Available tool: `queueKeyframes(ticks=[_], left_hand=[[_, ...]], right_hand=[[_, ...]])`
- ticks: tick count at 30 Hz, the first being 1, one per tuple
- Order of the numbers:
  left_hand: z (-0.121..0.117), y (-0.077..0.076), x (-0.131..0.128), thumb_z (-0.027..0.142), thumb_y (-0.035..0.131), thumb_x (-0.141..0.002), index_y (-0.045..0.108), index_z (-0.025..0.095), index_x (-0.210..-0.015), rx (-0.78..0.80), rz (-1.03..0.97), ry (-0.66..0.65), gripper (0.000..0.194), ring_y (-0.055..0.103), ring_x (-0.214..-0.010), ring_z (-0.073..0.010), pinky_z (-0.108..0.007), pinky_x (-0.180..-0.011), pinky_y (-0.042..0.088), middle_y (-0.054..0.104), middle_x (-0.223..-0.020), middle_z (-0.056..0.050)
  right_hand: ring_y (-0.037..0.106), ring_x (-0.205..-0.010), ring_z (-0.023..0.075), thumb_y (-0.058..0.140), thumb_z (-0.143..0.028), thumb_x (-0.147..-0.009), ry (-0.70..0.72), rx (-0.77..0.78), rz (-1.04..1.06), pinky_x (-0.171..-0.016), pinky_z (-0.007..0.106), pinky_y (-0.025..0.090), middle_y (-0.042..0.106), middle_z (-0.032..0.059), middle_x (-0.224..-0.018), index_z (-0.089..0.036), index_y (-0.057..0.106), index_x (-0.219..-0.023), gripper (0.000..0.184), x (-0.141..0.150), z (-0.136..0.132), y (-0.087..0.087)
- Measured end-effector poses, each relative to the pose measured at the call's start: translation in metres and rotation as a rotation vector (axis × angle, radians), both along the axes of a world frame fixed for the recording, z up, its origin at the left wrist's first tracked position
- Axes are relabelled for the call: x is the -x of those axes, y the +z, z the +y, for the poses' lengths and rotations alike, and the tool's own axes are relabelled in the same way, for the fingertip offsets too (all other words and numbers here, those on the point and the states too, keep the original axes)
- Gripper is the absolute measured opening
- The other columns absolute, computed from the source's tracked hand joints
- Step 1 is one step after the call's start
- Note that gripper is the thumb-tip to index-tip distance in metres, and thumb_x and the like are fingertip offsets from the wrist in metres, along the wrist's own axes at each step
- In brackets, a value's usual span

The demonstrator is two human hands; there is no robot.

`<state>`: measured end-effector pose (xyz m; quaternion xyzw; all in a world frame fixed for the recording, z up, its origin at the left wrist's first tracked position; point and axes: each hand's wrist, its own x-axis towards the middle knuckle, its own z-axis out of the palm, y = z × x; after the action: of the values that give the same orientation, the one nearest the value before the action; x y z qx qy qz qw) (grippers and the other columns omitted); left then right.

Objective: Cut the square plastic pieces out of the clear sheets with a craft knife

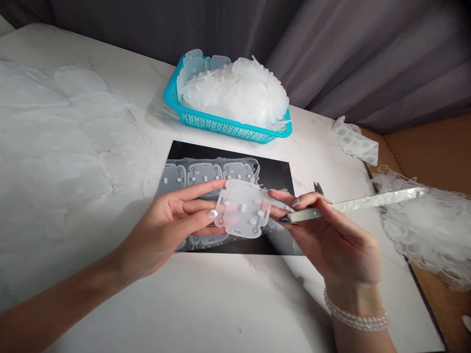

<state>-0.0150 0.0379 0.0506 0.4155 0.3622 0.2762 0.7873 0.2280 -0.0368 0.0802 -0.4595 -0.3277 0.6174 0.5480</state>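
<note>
Pinched by its left edge between thumb and fingers, a translucent silicone pad (243, 208) with small raised studs is held up by my left hand (184, 220). My right hand (324, 220) is closed around a slim tool with a pearly handle (368, 200) and a dark tip, perhaps a craft knife. Its fingertips are close to the pad's right edge; whether they touch it I cannot tell. Beneath both hands, a sheet of joined translucent pads (204, 174) lies on a black mat (274, 171), partly hidden by the hands and the held pad.
A blue basket (228, 128) heaped with translucent pads stands behind the mat. Flat translucent sheets (66, 137) cover the table's left side. Translucent scraps (430, 225) pile up at the right edge, near a crumpled piece (355, 139). A dark pointed tip (318, 188) shows behind my right hand.
</note>
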Motion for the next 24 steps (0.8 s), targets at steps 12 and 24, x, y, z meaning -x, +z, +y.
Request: queueKeyframes(ticks=[12,24], left_hand=[[0.001,0.0,0.004,0.026,0.065,-0.093,0.057,0.038,-0.139,-0.103,-0.015,-0.054,0.048,0.076,-0.092,-0.0188,-0.029,-0.086,0.063,0.076,-0.116,-0.003],[-0.001,0.007,0.002,0.033,0.073,-0.085,0.078,0.026,-0.094,-0.135,0.185,-0.083,0.012,0.075,-0.073,-0.0142,-0.018,-0.068,0.061,0.078,-0.081,0.0]], right_hand=[[0.069,-0.114,0.0258,0.038,-0.031,-0.101,0.007,-0.009,0.004,-0.107,0.043,0.046,0.074,0.0082,-0.119,-0.024,0.074,-0.094,0.037,0.0,0.0,0.0],[0.07,-0.112,0.0285,0.047,-0.028,-0.099,0.014,-0.011,0.027,-0.103,0.041,0.054,0.076,0.0055,-0.099,-0.02,0.079,-0.092,0.034,-0.003,0.004,-0.007]])
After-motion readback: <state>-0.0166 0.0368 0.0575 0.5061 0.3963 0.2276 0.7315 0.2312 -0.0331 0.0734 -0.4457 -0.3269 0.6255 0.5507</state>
